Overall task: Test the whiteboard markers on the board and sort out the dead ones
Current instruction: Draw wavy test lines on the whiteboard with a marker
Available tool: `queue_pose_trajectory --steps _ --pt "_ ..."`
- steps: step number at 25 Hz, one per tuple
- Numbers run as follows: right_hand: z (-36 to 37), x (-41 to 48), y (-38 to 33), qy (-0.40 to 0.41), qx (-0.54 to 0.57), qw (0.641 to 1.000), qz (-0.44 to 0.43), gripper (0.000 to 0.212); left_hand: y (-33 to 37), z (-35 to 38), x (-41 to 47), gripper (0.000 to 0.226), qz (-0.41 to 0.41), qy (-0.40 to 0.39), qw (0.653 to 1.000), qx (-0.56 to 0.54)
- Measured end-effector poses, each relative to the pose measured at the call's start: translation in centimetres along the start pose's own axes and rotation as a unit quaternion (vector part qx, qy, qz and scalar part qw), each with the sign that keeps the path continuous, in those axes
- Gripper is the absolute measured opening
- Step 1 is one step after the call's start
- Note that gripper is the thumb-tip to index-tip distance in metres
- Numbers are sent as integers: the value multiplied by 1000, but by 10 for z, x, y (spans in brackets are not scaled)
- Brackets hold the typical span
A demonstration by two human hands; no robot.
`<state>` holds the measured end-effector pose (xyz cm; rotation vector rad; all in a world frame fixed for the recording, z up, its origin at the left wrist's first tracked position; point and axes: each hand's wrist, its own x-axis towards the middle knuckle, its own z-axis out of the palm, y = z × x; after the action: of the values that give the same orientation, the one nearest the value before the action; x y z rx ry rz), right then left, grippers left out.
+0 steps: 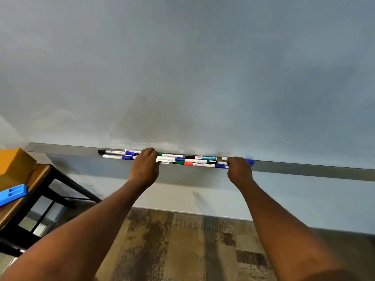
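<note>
Several whiteboard markers (182, 160) with blue, green, black and red caps lie end to end on the grey metal tray (304, 169) under the blank whiteboard (182, 78). My left hand (145, 166) lies over the left part of the row, fingers curled down onto the markers; whether it grips one is hidden. My right hand (239, 168) sits at the right end, fingers curled over a blue-capped marker (250, 161) that sticks out past the knuckles.
A wooden table with black legs (40, 179) stands at the left, carrying a yellow-brown box (14, 167) and a blue plastic holder (12, 193). Patterned wood floor (182, 240) lies below, between my arms.
</note>
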<state>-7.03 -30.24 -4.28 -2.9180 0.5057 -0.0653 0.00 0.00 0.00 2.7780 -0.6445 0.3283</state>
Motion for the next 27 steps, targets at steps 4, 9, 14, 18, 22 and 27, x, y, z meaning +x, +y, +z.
queue_pose_trajectory --steps 4,9,14,18,22,27 --pt "13 10 34 -7 -1 1000 30 26 16 19 8 43 -43 -94 993 -57" --pt "31 23 50 -2 9 1000 3 19 26 43 13 44 -43 -163 982 -87" --pt "44 35 52 5 -11 999 -37 20 30 58 18 40 -57 -198 973 -100" --pt "53 42 57 -18 -46 998 -45 22 39 65 20 39 -68 -218 966 -119" --pt "58 45 62 -34 -28 998 -42 26 48 66 23 41 -53 -221 968 -109" --pt "59 46 61 -36 -43 998 -31 31 61 61 31 41 -15 -223 970 -97"
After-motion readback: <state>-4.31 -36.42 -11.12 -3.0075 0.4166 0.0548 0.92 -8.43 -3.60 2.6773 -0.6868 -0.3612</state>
